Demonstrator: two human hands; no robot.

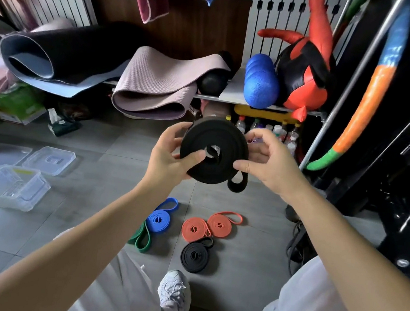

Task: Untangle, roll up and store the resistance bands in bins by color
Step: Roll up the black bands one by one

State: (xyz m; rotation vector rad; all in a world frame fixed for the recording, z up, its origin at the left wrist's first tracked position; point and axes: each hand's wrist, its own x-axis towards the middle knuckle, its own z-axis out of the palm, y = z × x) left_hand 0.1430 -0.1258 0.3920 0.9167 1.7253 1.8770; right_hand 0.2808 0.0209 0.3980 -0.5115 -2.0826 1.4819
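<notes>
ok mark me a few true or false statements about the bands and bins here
1. The left hand and right hand both hold the wide black rolled band. True.
2. Two orange rolled bands lie on the grey tiled floor. True.
3. The green flat band is wound into a tight coil. False: it lies as a loose folded loop beside the blue rolled band.
4. The small black rolled band sits inside a clear plastic bin. False: it lies on the floor, below the orange ones, well apart from the bins.
</notes>
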